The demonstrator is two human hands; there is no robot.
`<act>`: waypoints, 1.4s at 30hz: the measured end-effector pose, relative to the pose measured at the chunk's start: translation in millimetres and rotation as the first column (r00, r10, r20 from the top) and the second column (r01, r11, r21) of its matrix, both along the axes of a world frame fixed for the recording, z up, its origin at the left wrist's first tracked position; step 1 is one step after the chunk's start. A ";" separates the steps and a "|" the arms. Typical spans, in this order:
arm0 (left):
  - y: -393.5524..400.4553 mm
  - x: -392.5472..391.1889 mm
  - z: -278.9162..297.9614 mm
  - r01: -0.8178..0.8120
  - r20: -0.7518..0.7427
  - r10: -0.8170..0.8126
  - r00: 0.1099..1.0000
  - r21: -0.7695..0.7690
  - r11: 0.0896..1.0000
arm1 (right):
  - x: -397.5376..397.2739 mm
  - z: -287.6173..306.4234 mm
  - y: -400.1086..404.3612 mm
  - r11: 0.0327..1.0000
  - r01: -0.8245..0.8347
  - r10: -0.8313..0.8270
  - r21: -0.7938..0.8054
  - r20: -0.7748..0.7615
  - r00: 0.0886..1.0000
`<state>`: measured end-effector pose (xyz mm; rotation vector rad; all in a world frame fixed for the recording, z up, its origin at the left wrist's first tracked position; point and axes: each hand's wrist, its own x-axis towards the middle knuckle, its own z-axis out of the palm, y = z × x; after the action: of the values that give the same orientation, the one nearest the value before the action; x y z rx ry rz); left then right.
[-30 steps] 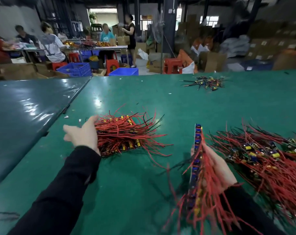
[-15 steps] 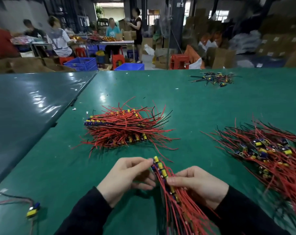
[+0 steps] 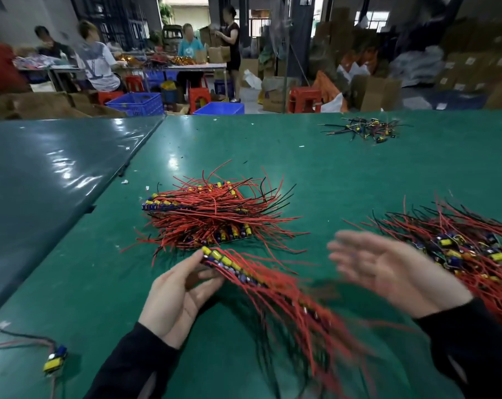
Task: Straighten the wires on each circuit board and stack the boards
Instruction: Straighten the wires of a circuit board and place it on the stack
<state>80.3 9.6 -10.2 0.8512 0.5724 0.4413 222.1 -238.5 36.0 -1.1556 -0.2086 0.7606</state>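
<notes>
My left hand grips the near end of a row of circuit boards with yellow and blue parts, whose red wires fan out toward me to the right. My right hand hovers blurred to the right of that row, fingers spread, holding nothing. Just beyond lies a stacked pile of boards with red and black wires pointing right. An unsorted heap of boards with tangled red wires lies at the right edge.
The green table meets a darker shiny table on the left. A small wire tangle lies at the far right. One loose board sits near the front left. People work at tables beyond, among blue crates and cartons.
My right hand has let go of the row and swung out to the right, open. My left hand keeps hold of the row's end, and the row now leans toward the stacked pile.
</notes>
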 end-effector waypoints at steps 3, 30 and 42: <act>1.1 -2.4 3.8 -0.117 0.052 0.119 0.992 -0.039 0.992 | 12.3 13.3 -21.0 0.928 0.254 -0.254 0.272 -0.036 0.967; -36.8 -11.2 0.6 0.292 -0.126 -0.374 0.919 0.856 0.427 | -56.8 -32.6 36.7 0.774 0.581 0.372 -0.252 0.923 -0.096; -39.6 -12.3 2.2 0.220 -0.103 -0.319 0.942 0.908 0.356 | -55.7 -33.2 36.8 0.816 0.391 0.398 -0.425 0.904 0.155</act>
<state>68.0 -30.0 -7.9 1.9808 0.0114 0.4763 166.4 -201.8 2.9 -2.1935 -1.2143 -0.1879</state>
